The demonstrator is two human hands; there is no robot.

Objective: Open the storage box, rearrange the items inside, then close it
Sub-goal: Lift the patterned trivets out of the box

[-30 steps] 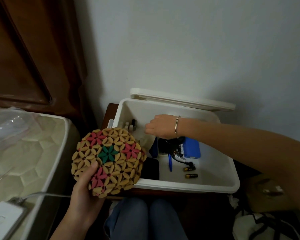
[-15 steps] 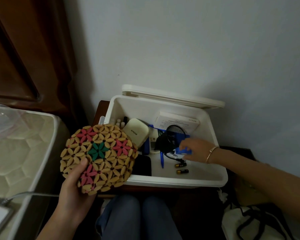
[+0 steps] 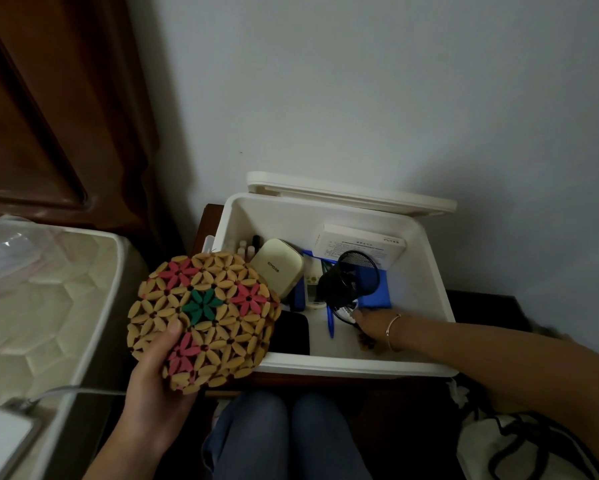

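right hand [image 3: 376, 328] blurred, batteries [image 3: 364, 342] mostly hidden

I'm gripping the round woven mat [image 3: 204, 320] in my left hand [image 3: 152, 375]. My thumb [image 3: 174, 328] is pressing flat on the mat's front face and my other 4 fingers are hiding behind it. My left forearm is rising from the bottom edge, bare, with the wrist straight. My right arm is stretching in from the right edge, also bare, with the forearm running low and leftward. My right wrist is wearing 1 thin bangle [image 3: 393, 329]. My right hand [image 3: 372, 329] is pointing left and down, back of the hand up. Its fingers are blurring, so I can't tell if they're pinching anything.
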